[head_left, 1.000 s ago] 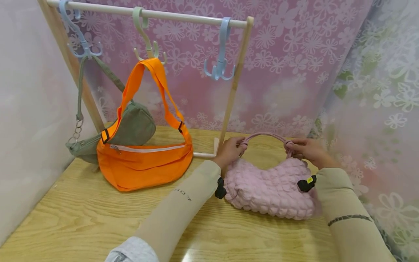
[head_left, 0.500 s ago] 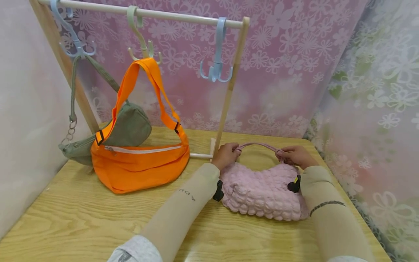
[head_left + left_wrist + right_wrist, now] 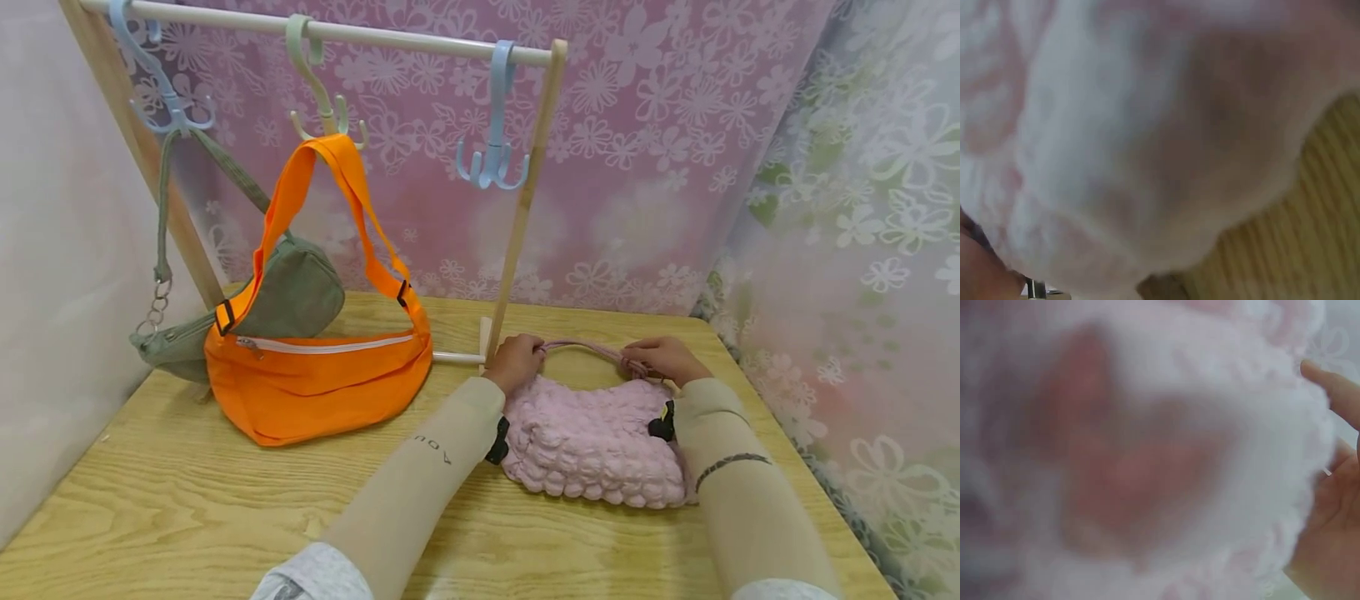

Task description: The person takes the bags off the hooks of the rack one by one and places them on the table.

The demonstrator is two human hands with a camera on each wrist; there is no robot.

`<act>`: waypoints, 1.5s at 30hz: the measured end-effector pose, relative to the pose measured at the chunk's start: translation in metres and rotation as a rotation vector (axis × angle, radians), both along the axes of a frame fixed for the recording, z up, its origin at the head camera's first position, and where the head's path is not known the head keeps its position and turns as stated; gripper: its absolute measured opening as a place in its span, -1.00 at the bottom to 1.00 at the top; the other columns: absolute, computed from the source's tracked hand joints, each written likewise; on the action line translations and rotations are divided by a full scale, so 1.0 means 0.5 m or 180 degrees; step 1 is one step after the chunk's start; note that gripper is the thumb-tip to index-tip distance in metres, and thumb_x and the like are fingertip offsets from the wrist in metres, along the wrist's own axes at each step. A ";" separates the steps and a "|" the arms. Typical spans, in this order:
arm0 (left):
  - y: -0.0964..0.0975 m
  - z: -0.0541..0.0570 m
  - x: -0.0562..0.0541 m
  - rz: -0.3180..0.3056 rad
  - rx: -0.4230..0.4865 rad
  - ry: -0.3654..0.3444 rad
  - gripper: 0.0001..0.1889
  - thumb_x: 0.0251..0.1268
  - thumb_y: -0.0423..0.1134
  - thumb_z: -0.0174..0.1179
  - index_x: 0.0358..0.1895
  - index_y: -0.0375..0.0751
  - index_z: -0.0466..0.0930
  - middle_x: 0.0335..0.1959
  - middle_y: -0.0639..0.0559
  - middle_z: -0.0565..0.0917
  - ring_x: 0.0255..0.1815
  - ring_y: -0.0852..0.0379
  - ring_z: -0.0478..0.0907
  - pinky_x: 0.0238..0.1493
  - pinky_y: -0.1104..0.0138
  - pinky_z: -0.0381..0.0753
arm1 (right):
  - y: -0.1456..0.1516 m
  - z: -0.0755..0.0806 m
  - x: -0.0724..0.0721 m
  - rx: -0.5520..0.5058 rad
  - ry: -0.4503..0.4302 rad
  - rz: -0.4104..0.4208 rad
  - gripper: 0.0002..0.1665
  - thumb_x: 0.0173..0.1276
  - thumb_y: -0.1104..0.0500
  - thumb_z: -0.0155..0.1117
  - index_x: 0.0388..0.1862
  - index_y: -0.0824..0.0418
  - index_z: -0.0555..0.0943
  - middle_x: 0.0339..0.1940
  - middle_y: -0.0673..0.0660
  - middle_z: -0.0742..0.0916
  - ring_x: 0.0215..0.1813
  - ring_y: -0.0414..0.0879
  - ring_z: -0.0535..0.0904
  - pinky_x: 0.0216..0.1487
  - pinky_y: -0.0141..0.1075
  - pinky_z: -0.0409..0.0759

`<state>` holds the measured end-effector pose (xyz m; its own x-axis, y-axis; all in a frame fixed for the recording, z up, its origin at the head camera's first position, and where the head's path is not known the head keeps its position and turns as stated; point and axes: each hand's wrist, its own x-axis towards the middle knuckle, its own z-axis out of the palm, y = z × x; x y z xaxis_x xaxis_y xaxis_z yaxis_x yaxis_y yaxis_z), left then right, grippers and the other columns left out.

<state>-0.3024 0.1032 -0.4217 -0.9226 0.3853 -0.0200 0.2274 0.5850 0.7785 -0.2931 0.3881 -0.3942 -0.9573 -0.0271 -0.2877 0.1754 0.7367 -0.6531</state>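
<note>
A pink puffy handbag (image 3: 592, 442) rests on the table between my forearms, with its thin pink handle (image 3: 581, 344) arched above the opening. My left hand (image 3: 517, 362) holds the left end of that handle. At the other end, my right hand (image 3: 667, 360) grips the handle by its knot, fingers curled. Blurred pink fabric (image 3: 1116, 144) fills most of the left wrist view. In the right wrist view the bag (image 3: 1272, 481) is close and blurred too, with part of a hand (image 3: 1335, 512) at the right edge. The fingertips are partly hidden in the head view.
A rack with a white bar (image 3: 405, 40) and wooden posts stands at the back left. From its blue hook (image 3: 172, 117) hangs a green bag (image 3: 300, 292); an orange bag (image 3: 315, 392) hangs from a pale green hook (image 3: 322, 117). Another blue hook (image 3: 492, 162) holds nothing.
The right hand has moved left, closer to the left hand, and both have sunk slightly. The handle's arch is lower and flatter. In the head view, the whole scene has shifted a little left.
</note>
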 end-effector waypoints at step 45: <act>-0.154 0.228 0.174 -0.1410 -0.1458 0.1726 -0.31 0.40 0.42 -0.32 0.52 0.51 -0.29 0.60 0.08 -0.23 0.58 -0.13 -0.34 0.41 -0.30 -0.21 | -0.207 0.241 0.211 0.1650 0.0975 0.0729 0.17 0.38 -0.42 -0.01 0.59 0.08 -0.38 0.52 0.51 -0.21 0.42 0.61 -0.14 0.20 0.56 -0.18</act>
